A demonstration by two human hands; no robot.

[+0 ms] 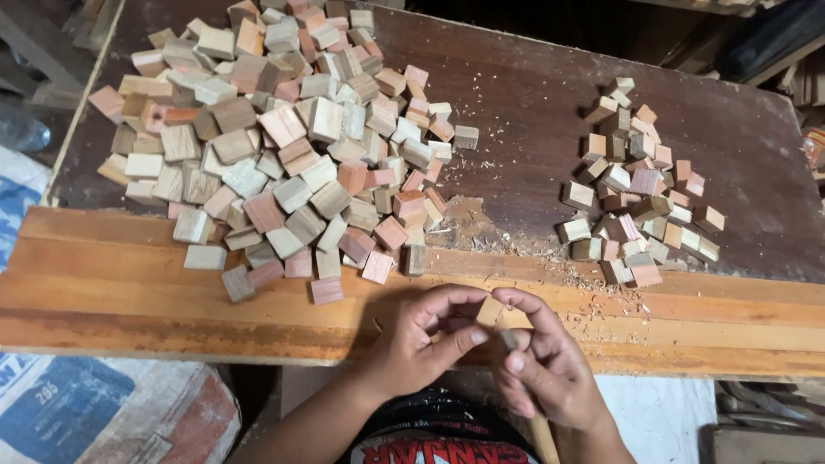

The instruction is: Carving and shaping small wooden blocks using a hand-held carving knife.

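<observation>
A dark brown wooden table (533, 112) carries everything; along its near edge lies a lighter, orange-toned plank (129, 292) of glued strips; a large heap of small wooden blocks (284, 146) covers the table's left part, spilling onto the plank; a smaller heap of little blocks (640, 193) sits well apart on the right; shavings and sawdust (490, 232) lie scattered between the two heaps.

We have one view only, from a camera on the person's head, looking steeply down and forward across the surface (533, 112). It sits close (our left hand (421, 344) and right hand (541, 361) fill the lower edge), with the surface's far edge near the top.
</observation>
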